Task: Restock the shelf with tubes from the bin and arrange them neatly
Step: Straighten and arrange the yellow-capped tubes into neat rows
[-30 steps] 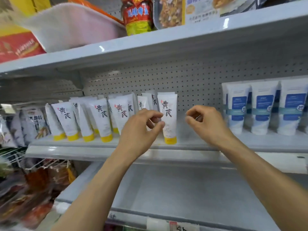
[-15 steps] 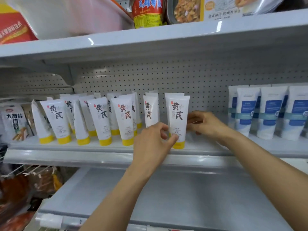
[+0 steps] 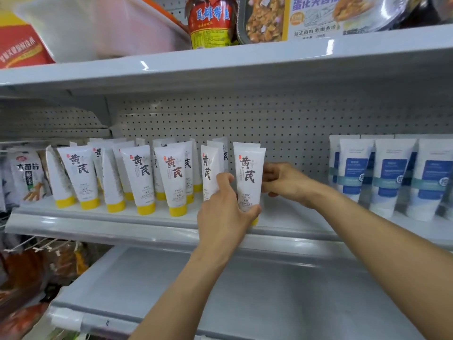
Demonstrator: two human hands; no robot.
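Several white tubes with yellow caps (image 3: 141, 179) stand cap-down in rows on the middle shelf (image 3: 147, 224). The rightmost front tube (image 3: 248, 175) stands upright at the end of the row. My left hand (image 3: 226, 214) grips its lower part, thumb across the front near the cap. My right hand (image 3: 285, 181) holds the same tube's right edge from behind with curled fingers. Another tube (image 3: 208, 168) stands just left of it, partly behind my left hand. No bin is in view.
White tubes with blue labels (image 3: 389, 177) stand at the right of the same shelf, with a gap between them and my hands. Snack packets (image 3: 25, 175) are at far left. The upper shelf (image 3: 220, 62) carries a jar and boxes. A bare lower shelf (image 3: 245, 290) juts out below.
Both hands have closed in on the rightmost front tube; the right hand came from open air to its right edge. The view has shifted closer to the shelf.
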